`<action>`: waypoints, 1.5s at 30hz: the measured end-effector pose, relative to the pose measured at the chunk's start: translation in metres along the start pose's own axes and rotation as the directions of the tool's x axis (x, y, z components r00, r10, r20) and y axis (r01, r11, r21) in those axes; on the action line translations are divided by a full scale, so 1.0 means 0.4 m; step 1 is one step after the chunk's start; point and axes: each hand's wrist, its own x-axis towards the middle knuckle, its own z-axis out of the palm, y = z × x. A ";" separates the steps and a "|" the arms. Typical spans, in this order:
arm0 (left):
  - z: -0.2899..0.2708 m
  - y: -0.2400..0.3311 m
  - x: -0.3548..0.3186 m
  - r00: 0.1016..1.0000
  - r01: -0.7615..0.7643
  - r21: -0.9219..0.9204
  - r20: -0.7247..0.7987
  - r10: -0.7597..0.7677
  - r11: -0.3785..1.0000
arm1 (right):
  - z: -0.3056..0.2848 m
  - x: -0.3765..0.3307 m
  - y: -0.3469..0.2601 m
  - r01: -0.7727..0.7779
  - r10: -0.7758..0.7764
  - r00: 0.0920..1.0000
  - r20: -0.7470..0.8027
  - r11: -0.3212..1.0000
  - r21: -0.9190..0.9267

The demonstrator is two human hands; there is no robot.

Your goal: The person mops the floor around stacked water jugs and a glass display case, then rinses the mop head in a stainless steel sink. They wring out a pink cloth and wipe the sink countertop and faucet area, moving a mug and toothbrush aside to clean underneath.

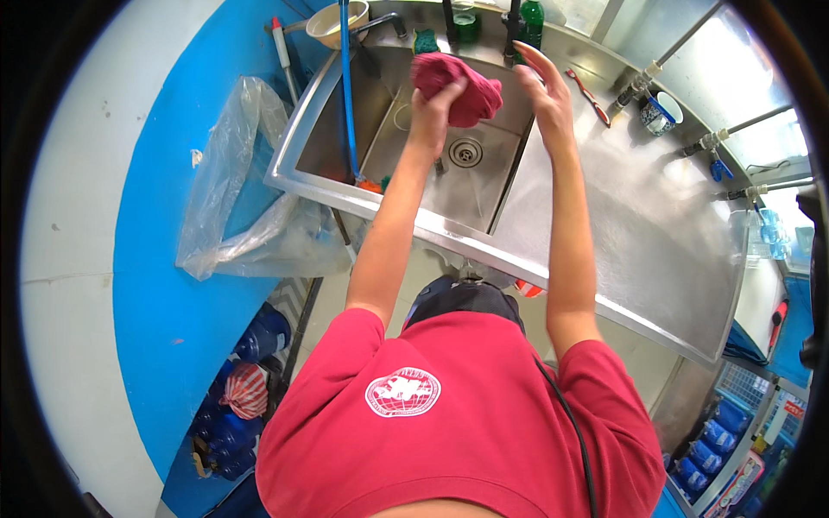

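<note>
1. The red cloth (477, 102) is gripped in the fingers of the left hand (437, 107), over the sink (471, 197). A firm hold on the bunched middle, kept above the basin, should stop loose folds slipping and any drips straying.
2. Within those fingers it looks crumpled, deeply creased and slightly blurred; I cannot tell whether it is wet.
3. To their right, the right hand (546, 93) has empty, spread fingers near the black tap (514, 28); contact is unclear.
4. Right of those fingers, a toothbrush (591, 98) and mug (661, 115) rest on the bench (648, 250).
</note>
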 end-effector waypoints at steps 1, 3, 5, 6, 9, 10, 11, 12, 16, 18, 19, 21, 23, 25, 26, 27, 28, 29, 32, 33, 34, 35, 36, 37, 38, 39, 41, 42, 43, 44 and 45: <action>0.010 0.012 0.013 0.998 -0.034 -0.054 0.057 0.037 0.998 | -0.003 -0.031 0.030 -0.272 0.278 0.957 -0.085 0.959 0.077; 0.019 0.029 0.026 0.992 -0.010 -0.136 0.121 0.026 0.991 | 0.012 -0.118 0.090 -0.706 0.764 0.615 -0.194 0.643 0.297; 0.020 0.027 0.026 0.967 0.001 -0.116 0.252 0.029 0.993 | 0.042 -0.195 0.134 -0.612 0.716 0.665 0.211 0.361 0.704; 0.021 0.016 0.019 0.981 0.048 -0.069 0.190 -0.034 0.996 | 0.072 -0.205 0.153 -0.504 0.658 0.708 0.257 0.216 0.836; 0.030 -0.032 0.013 0.979 0.186 -0.062 0.100 -0.179 0.981 | 0.165 -0.193 0.182 -0.216 0.568 0.810 0.150 0.051 0.975; 0.027 -0.044 0.014 0.976 0.181 -0.109 0.139 -0.166 0.977 | 0.184 -0.176 0.185 -0.171 0.611 0.785 0.104 0.052 0.984; 0.024 -0.054 0.018 0.965 0.251 -0.178 0.125 -0.231 0.952 | 0.196 -0.159 0.187 -0.092 0.608 0.793 0.045 0.046 0.995; 0.015 -0.058 0.022 0.958 0.278 -0.251 0.135 -0.251 0.927 | 0.213 -0.127 0.191 -0.056 0.662 0.749 -0.038 0.120 0.991; -0.059 -0.028 0.075 0.918 0.397 -0.491 0.214 -0.335 0.775 | 0.254 -0.033 0.201 -0.013 0.649 0.699 -0.300 0.432 0.902; -0.108 -0.004 0.114 0.953 0.303 -0.516 0.144 -0.267 0.801 | 0.268 0.000 0.199 -0.001 0.547 0.720 -0.427 0.616 0.787; -0.131 0.008 0.137 0.951 0.304 -0.525 0.113 -0.289 0.795 | 0.273 0.013 0.194 -0.020 0.523 0.740 -0.422 0.645 0.764; -0.171 0.022 0.177 0.935 0.351 -0.489 0.143 -0.323 0.799 | 0.282 0.032 0.178 -0.107 0.553 0.730 -0.402 0.673 0.732; -0.195 0.026 0.215 0.922 0.388 -0.401 0.162 -0.353 0.830 | 0.290 0.049 0.158 -0.180 0.550 0.779 -0.301 0.656 0.733; -0.206 0.018 0.238 0.921 0.388 -0.344 0.191 -0.341 0.855 | 0.302 0.065 0.143 -0.206 0.492 0.846 -0.205 0.657 0.726; -0.207 0.011 0.245 0.917 0.395 -0.307 0.183 -0.354 0.866 | 0.312 0.071 0.139 -0.261 0.516 0.825 -0.228 0.707 0.658; -0.209 0.004 0.248 0.908 0.416 -0.269 0.168 -0.383 0.869 | 0.323 0.076 0.137 -0.303 0.524 0.811 -0.260 0.756 0.580; -0.207 -0.003 0.250 0.911 0.408 -0.235 0.170 -0.376 0.882 | 0.332 0.081 0.137 -0.342 0.522 0.810 -0.268 0.791 0.507; -0.207 -0.008 0.250 0.917 0.387 -0.201 0.188 -0.352 0.900 | 0.340 0.086 0.140 -0.332 0.486 0.816 -0.314 0.837 0.435; -0.192 -0.018 0.251 0.961 0.259 -0.156 0.143 -0.237 0.953 | 0.346 0.104 0.151 -0.321 0.420 0.845 -0.332 0.893 0.314; -0.188 -0.016 0.256 0.961 0.265 -0.158 0.120 -0.248 0.951 | 0.342 0.109 0.154 -0.349 0.431 0.842 -0.324 0.893 0.283; -0.179 -0.017 0.257 0.969 0.218 -0.128 0.145 -0.199 0.968 | 0.337 0.114 0.157 -0.325 0.383 0.873 -0.302 0.919 0.225; -0.167 -0.017 0.260 0.973 0.173 -0.094 0.171 -0.155 0.980 | 0.330 0.119 0.159 -0.317 0.358 0.887 -0.292 0.931 0.179; -0.163 -0.012 0.264 0.980 0.152 0.069 0.117 -0.159 0.986 | 0.323 0.123 0.160 -0.309 0.326 0.906 -0.271 0.945 0.102; -0.154 -0.009 0.263 0.977 0.109 0.025 0.183 -0.111 0.994 | 0.317 0.128 0.160 -0.293 0.294 0.929 -0.225 0.955 0.038; -0.144 -0.006 0.264 0.973 0.108 0.003 0.206 -0.107 0.994 | 0.310 0.132 0.159 -0.319 0.302 0.922 -0.242 0.947 -0.034; -0.134 -0.003 0.262 0.966 0.119 -0.014 0.232 -0.113 0.993 | 0.310 0.138 0.161 -0.200 0.162 0.959 -0.235 0.968 -0.152; -0.124 0.004 0.254 0.943 0.096 -0.002 0.320 -0.090 0.995 | 0.309 0.148 0.164 -0.111 -0.007 0.962 -0.275 0.905 -0.410; -0.119 0.007 0.248 0.932 0.069 0.021 0.354 -0.072 0.997 | 0.299 0.152 0.163 -0.282 0.268 0.942 -0.200 0.958 -0.046; -0.113 0.008 0.242 0.915 0.040 0.039 0.399 -0.053 0.998 | 0.299 0.155 0.167 -0.282 0.261 0.941 -0.216 0.957 -0.071; -0.109 0.009 0.239 0.932 0.082 -0.010 0.356 -0.073 0.997 | 0.292 0.156 0.168 -0.282 0.254 0.939 -0.232 0.954 -0.097; -0.105 0.007 0.236 0.947 0.112 -0.025 0.306 -0.099 0.993 | 0.285 0.154 0.171 -0.284 0.248 0.936 -0.249 0.951 -0.123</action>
